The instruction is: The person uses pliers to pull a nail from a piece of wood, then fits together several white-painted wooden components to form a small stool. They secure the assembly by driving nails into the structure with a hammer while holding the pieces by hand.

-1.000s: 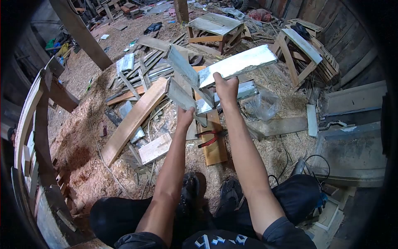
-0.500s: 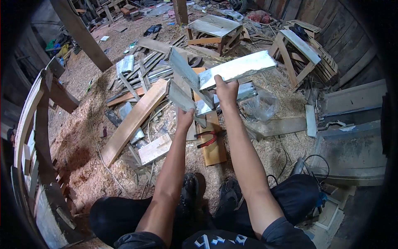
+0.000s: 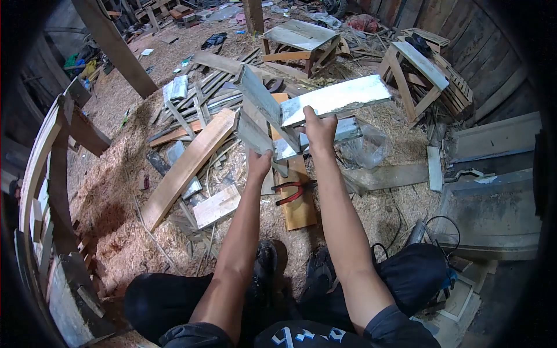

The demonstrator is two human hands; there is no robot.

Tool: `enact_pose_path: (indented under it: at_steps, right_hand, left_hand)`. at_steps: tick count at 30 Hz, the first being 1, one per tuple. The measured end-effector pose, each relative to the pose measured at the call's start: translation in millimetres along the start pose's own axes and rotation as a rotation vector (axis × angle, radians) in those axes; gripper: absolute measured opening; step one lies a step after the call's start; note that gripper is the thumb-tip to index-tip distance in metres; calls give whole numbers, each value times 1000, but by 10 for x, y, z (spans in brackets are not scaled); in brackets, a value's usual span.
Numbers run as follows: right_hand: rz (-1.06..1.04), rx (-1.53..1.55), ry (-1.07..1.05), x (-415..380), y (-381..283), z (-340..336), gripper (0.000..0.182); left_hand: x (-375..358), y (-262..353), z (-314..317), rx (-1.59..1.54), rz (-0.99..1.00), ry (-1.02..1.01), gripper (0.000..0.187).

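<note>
Both hands hold up a wooden frame [image 3: 336, 98] of joined, pale, worn boards, with arms reaching left and right. My left hand [image 3: 259, 165] is closed on the lower left board, the thumb on its face. My right hand [image 3: 319, 132] grips the white right-hand board near the joint, its thumb on top and its other fingers hidden. Below the frame, red-handled pliers [image 3: 293, 194] lie on an orange-brown board [image 3: 300, 218] on the ground.
Wood shavings [image 3: 110, 197] cover the ground. Loose boards and slats [image 3: 194, 165] are piled ahead and left. A low wooden table [image 3: 299, 36] and a trestle-like stand [image 3: 420, 64] are farther off. A curved wooden piece [image 3: 40, 156] rises at left; a clear plastic bag [image 3: 368, 145] lies at right.
The wooden frame has shifted very slightly to the right and down in my hands. Both hands keep the same grip.
</note>
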State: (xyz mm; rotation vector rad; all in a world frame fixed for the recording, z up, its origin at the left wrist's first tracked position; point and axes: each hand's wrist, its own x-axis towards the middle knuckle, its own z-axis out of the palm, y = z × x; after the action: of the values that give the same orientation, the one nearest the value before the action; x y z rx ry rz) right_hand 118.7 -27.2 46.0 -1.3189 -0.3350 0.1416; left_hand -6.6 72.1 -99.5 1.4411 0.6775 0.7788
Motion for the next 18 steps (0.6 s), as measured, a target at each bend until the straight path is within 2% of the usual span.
enact_pose_path:
  at_steps: [8, 11, 16, 18]
  right_hand:
    - [14, 2, 5, 30, 59, -45, 25]
    - [-3, 28, -14, 53, 132, -51, 25]
    - [-7, 16, -23, 49, 153, -33, 29]
    - [98, 86, 0, -31, 14, -10, 31]
  left_hand:
    - [-27, 126, 6, 39, -15, -30, 47]
    - [-50, 101, 16, 31, 74, 7, 40]
    - [-35, 84, -11, 20, 28, -37, 39]
    - [-9, 37, -19, 11, 7, -38, 39]
